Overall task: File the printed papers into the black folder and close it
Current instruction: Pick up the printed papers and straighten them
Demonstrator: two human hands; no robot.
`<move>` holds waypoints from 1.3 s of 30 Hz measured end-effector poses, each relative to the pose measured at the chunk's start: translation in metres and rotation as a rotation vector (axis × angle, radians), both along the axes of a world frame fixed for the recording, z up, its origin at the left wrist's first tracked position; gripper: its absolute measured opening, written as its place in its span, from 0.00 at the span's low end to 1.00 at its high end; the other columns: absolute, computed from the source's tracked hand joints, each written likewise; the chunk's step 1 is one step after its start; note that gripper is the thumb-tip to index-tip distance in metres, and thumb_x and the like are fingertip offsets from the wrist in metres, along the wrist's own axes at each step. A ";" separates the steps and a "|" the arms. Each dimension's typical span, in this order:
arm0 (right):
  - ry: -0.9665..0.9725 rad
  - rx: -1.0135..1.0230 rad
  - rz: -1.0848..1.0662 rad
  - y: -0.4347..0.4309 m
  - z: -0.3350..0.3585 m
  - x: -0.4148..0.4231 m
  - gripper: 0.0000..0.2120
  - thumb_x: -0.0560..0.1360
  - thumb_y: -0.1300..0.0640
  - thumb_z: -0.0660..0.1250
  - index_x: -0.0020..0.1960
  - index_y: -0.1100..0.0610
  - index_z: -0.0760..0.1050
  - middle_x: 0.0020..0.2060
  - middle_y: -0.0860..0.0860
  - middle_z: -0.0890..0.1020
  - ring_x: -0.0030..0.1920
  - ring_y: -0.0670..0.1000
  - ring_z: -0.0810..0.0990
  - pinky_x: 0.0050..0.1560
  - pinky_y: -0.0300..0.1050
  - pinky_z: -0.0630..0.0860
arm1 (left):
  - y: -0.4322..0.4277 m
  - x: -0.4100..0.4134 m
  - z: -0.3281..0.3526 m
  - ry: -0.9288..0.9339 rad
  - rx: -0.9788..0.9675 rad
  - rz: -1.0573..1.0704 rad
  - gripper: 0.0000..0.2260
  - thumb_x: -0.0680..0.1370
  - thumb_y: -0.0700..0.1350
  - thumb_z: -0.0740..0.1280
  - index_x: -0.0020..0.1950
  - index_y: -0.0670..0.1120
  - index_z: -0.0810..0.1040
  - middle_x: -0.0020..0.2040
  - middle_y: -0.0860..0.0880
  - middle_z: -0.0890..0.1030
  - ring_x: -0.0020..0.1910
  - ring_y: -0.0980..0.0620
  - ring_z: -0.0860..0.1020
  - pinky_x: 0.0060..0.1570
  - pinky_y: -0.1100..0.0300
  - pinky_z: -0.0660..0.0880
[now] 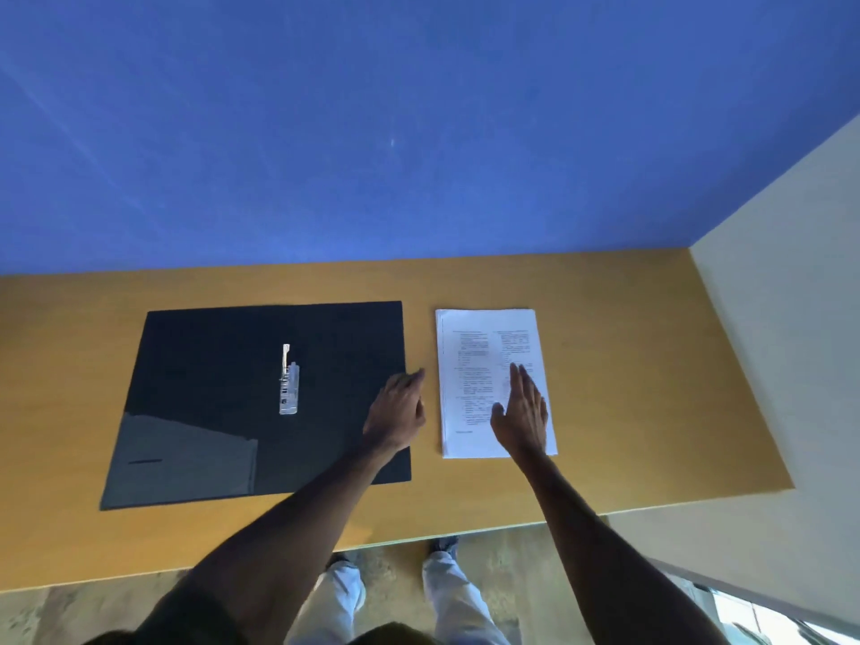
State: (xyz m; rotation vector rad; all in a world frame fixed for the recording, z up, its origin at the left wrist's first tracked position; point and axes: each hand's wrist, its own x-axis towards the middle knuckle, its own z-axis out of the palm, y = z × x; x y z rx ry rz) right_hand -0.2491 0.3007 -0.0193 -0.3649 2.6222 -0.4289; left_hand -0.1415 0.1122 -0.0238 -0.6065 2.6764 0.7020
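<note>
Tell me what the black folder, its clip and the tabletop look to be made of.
Black folder: likely matte card or plastic board; it lies open and flat, with a glossier pocket at its near left corner that catches light. Clip: bright and silvery, probably metal. Tabletop: smooth, even yellow-tan with no visible grain, so probably laminate rather than bare wood.
</note>
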 end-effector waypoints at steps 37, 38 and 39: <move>-0.273 -0.186 -0.255 0.038 0.001 -0.092 0.24 0.76 0.69 0.60 0.71 0.63 0.60 0.61 0.64 0.83 0.63 0.69 0.82 0.59 0.60 0.82 | 0.083 -0.063 0.000 -0.220 0.339 0.242 0.41 0.86 0.47 0.63 0.89 0.40 0.39 0.90 0.44 0.40 0.90 0.41 0.42 0.86 0.44 0.56; -0.293 -0.221 -0.292 0.038 0.000 -0.093 0.23 0.77 0.68 0.60 0.71 0.62 0.60 0.60 0.64 0.83 0.61 0.69 0.83 0.58 0.60 0.82 | 0.084 -0.063 0.000 -0.224 0.336 0.234 0.40 0.86 0.47 0.63 0.89 0.40 0.39 0.90 0.45 0.40 0.90 0.41 0.42 0.86 0.44 0.56; -0.326 -0.269 -0.350 0.039 0.000 -0.094 0.22 0.78 0.67 0.61 0.71 0.62 0.62 0.61 0.63 0.83 0.60 0.68 0.84 0.58 0.60 0.83 | 0.084 -0.063 0.000 -0.225 0.336 0.228 0.40 0.87 0.47 0.63 0.89 0.40 0.39 0.90 0.45 0.40 0.90 0.41 0.43 0.86 0.44 0.57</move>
